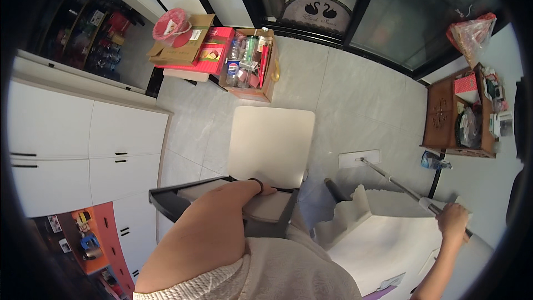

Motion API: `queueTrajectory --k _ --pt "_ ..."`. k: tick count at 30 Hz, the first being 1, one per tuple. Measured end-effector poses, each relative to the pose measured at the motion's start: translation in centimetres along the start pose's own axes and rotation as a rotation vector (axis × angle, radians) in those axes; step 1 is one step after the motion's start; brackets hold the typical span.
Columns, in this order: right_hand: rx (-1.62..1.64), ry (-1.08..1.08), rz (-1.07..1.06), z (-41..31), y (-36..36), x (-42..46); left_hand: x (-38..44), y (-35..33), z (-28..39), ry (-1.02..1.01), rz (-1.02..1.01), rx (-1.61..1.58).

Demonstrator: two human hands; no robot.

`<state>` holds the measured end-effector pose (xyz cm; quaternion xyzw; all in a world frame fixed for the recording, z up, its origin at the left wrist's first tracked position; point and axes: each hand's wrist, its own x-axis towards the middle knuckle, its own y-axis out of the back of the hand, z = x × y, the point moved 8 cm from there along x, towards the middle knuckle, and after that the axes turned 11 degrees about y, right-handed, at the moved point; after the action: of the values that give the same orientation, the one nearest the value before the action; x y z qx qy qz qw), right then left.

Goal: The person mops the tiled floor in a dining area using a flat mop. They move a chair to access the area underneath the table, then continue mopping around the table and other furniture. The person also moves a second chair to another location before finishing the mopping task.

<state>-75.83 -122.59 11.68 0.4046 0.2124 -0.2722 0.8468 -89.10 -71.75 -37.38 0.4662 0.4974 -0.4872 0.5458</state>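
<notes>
My right hand point(453, 218) is closed around the metal handle of a flat mop point(410, 191). The mop's white rectangular head point(347, 159) lies flat on the tiled floor, beyond a table with a pale cloth point(387, 250). A chair with a cream seat point(271, 143) and a dark-framed back point(287, 216) stands directly before me. My left hand point(267, 189) grips the inner side of its back, with the fingers partly hidden. A dark bracelet circles that wrist.
A cardboard box of bottles point(270, 75) stands beside another chair stacked with red boxes point(218, 56) and a red-lined bucket point(170, 27). White cabinets point(125, 133) line the left. A carved wooden cabinet point(441, 112) and a blue packet point(433, 161) sit right. Glass sliding doors point(399, 12) are ahead.
</notes>
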Motion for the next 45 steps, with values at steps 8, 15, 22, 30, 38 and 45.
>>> queueTrajectory --k 8,15,22,30,38,45 --pt "-0.009 -0.004 -0.056 -2.6 1.3 0.8 -4.5 2.4 -7.0 0.047 0.006 -0.285" --pt "-0.023 -0.050 -0.060 -10.1 5.9 -1.1 -6.5 4.7 -16.0 0.037 0.043 -0.458" --pt "-0.009 -0.075 -0.126 -13.4 7.1 -0.6 -0.3 4.9 -26.2 0.060 0.148 -0.515" --pt "-0.044 -0.065 -0.215 -19.4 10.6 -0.6 2.6 6.5 -33.4 0.092 0.215 -0.539" --pt "-0.044 -0.075 -0.197 -21.2 10.6 -0.5 6.1 5.7 -34.8 0.084 0.232 -0.589" --pt "-0.058 -0.054 -0.205 -21.8 10.2 -1.1 4.1 6.3 -33.4 0.012 0.201 -0.478"
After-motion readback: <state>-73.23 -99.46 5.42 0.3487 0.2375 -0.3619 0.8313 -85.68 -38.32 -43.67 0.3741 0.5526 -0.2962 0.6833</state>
